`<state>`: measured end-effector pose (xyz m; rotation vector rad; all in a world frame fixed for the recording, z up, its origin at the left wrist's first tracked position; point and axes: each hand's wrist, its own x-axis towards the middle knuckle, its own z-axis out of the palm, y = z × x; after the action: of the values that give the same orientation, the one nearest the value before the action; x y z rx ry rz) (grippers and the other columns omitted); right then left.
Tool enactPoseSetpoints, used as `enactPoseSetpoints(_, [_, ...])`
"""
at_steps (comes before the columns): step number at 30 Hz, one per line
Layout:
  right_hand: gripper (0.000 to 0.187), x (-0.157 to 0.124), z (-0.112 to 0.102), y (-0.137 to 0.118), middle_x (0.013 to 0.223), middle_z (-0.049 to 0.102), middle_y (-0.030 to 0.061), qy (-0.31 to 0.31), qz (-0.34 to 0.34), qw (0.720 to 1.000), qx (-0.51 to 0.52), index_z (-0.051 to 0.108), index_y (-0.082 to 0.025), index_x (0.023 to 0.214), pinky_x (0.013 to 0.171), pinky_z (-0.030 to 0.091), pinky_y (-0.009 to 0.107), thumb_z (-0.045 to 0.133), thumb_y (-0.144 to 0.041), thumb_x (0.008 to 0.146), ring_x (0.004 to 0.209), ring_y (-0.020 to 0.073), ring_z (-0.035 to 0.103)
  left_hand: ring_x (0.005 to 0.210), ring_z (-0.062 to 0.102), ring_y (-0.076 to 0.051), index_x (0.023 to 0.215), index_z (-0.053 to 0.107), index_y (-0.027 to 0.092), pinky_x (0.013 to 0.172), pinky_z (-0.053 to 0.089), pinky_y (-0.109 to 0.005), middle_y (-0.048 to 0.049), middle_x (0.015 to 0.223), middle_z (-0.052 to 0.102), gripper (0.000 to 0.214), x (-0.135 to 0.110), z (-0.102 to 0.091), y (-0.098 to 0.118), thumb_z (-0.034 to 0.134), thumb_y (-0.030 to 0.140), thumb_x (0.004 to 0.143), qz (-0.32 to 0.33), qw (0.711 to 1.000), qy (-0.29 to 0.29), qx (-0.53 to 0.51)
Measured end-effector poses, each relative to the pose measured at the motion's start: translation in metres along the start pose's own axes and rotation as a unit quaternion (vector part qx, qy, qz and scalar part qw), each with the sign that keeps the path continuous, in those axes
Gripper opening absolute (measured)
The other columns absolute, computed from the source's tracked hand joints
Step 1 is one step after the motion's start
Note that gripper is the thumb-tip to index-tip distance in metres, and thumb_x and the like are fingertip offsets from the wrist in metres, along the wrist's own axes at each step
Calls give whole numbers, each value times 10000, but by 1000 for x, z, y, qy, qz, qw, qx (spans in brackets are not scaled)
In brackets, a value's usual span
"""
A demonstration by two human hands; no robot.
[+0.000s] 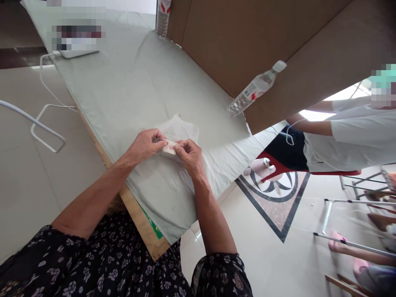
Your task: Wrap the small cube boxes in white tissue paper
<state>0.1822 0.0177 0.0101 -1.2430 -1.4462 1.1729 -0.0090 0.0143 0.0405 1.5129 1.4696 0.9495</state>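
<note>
My left hand (146, 144) and my right hand (189, 156) meet over a small folded white piece of cloth or paper (169, 148) on the cloth-covered table (130, 82). Both hands pinch its near edge with fingertips together. A thin white sheet (182, 128) lies flat just behind the folded piece. My forearms reach in from the bottom, with dark floral sleeves at the elbows.
A plastic water bottle (255, 88) lies against a large cardboard panel (247, 41) at the right. Another bottle (163, 16) stands at the far end. A white device with a cable (72, 51) sits far left. A seated person (334, 136) is at the right on a red chair.
</note>
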Motion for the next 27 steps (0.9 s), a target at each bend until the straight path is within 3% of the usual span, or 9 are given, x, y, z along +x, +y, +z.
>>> enactPoseSetpoints(6, [265, 3, 1, 6, 963, 768, 29, -1, -7, 1000, -7, 596, -256, 798, 783, 564, 343, 693, -501, 823, 823, 185, 687, 644, 508, -125, 735, 644, 184, 585, 392, -258, -40, 859, 743, 262, -1, 4, -3, 697, 439, 703, -13, 1000, 11, -24])
enactPoseSetpoints(8, [228, 1, -2, 4, 971, 766, 50, 33, -45, 996, -63, 613, -255, 831, 839, 567, 389, 675, -474, 845, 883, 217, 698, 633, 503, -125, 730, 646, 186, 577, 387, -258, -37, 831, 734, 255, -1, 4, -4, 692, 436, 701, -11, 1000, 12, -17])
enactPoseSetpoints(10, [159, -7, -5, -4, 1071, 764, 79, 109, -122, 974, -159, 643, -254, 889, 965, 534, 458, 651, -413, 883, 1042, 261, 690, 629, 501, -128, 725, 648, 189, 574, 385, -260, -35, 803, 721, 252, 1, 4, -5, 681, 438, 703, -7, 1000, 12, -10])
enactPoseSetpoints(12, [105, -18, -7, -14, 1182, 748, 87, 163, -206, 931, -254, 670, -262, 944, 1063, 472, 494, 609, -348, 942, 1178, 278, 651, 625, 496, -130, 722, 648, 191, 572, 381, -261, -29, 776, 704, 260, 2, 5, -6, 674, 449, 703, -4, 1000, 8, -7])
enactPoseSetpoints(13, [112, -23, -7, -19, 1196, 747, 83, 153, -239, 914, -291, 682, -268, 968, 1075, 460, 491, 585, -324, 972, 1190, 274, 645, 625, 495, -130, 724, 648, 190, 575, 382, -261, -25, 764, 694, 264, 3, 5, -6, 670, 452, 703, -2, 1000, 5, -7])
enactPoseSetpoints(15, [155, -30, -3, -25, 1187, 755, 77, 73, -280, 891, -350, 702, -272, 1033, 1052, 469, 464, 549, -283, 1010, 1166, 262, 655, 630, 499, -130, 733, 646, 186, 592, 394, -263, -13, 738, 672, 268, 4, 6, -6, 662, 452, 707, -2, 1000, 1, -9])
enactPoseSetpoints(18, [229, -29, 6, -23, 1239, 747, 99, -44, -290, 862, -413, 706, -229, 1155, 1034, 482, 428, 519, -219, 1023, 1187, 260, 643, 657, 518, -139, 769, 656, 178, 634, 424, -276, -3, 721, 641, 293, 2, 3, -5, 651, 468, 727, -10, 1000, 6, 2])
enactPoseSetpoints(22, [275, -22, 12, -14, 1265, 735, 94, -54, -277, 846, -453, 702, -219, 1179, 1040, 456, 407, 455, -203, 1058, 1190, 249, 622, 774, 592, -171, 1029, 677, 173, 709, 472, -295, -24, 886, 676, 438, -6, -12, -7, 687, 491, 727, -10, 1000, 12, 16])
enactPoseSetpoints(27, [262, -22, 13, -20, 1243, 710, 72, -67, -262, 828, -492, 668, -260, 1249, 978, 412, 394, 489, -250, 1059, 1161, 248, 583, 654, 527, -160, 1145, 658, 181, 677, 460, -301, 30, 717, 571, 397, -12, -23, -16, 593, 354, 794, -37, 992, 30, 118])
